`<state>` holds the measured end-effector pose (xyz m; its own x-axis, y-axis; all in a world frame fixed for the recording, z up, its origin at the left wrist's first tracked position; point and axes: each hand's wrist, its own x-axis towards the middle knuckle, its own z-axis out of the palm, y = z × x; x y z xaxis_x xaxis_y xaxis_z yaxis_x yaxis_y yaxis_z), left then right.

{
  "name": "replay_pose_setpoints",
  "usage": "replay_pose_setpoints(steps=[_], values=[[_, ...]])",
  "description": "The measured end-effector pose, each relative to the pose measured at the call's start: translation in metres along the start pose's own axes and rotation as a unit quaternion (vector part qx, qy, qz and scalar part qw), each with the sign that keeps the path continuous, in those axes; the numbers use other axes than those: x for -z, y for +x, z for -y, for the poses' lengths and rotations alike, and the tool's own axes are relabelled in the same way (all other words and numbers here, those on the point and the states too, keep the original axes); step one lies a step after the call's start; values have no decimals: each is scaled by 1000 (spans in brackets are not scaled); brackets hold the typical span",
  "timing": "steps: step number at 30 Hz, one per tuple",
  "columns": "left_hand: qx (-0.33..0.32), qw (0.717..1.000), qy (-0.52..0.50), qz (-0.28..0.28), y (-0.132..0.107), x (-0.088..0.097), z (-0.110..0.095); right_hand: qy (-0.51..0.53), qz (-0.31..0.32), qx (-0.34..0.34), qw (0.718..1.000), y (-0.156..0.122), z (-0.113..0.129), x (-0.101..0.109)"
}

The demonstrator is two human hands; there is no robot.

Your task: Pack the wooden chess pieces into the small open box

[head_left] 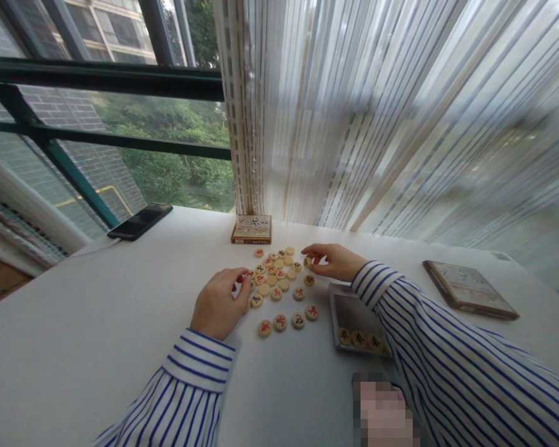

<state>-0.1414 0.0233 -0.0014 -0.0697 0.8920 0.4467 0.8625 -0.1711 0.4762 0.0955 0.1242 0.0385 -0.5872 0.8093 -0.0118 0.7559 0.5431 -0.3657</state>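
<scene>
Left fingers (243, 274), right fingers (314, 249) flanking round pieces (271, 269); tray (349, 308) partly behind striped sleeve (400, 304)

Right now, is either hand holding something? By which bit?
A round piece shows between thumb and fingers of the right hand, but I can't tell whether it's gripped. Nor can I tell for the left hand.

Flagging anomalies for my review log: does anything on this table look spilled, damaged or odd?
One oddity: a pixelated patch at the bottom edge, beside the right sleeve, hides whatever lies there. The loose round pieces lie scattered, some blank side up; no damage shows.
</scene>
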Motion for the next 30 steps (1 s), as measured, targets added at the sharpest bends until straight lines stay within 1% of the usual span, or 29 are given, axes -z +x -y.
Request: replay_pose_setpoints(steps=[2, 5, 14, 21, 24, 30], values=[[0, 1000, 1, 1, 0, 0, 1, 22, 0, 1, 1000, -1, -2, 0], [-1, 1000, 3, 2, 0, -1, 1, 17, 4, -6, 1000, 0, -5, 0], [2, 1000, 8, 14, 1, 0, 0, -55, 13, -25, 998, 10, -15, -8], [5, 1000, 15, 25, 1, 0, -2, -117, 35, -25, 992, 9, -18, -6], [-10, 999, 17, 34, 1, 0, -2, -139, 47, -24, 989, 10, -19, -6], [-69, 996, 23, 51, 1, -3, 3, -164, 55, -32, 984, 8, -18, -6]])
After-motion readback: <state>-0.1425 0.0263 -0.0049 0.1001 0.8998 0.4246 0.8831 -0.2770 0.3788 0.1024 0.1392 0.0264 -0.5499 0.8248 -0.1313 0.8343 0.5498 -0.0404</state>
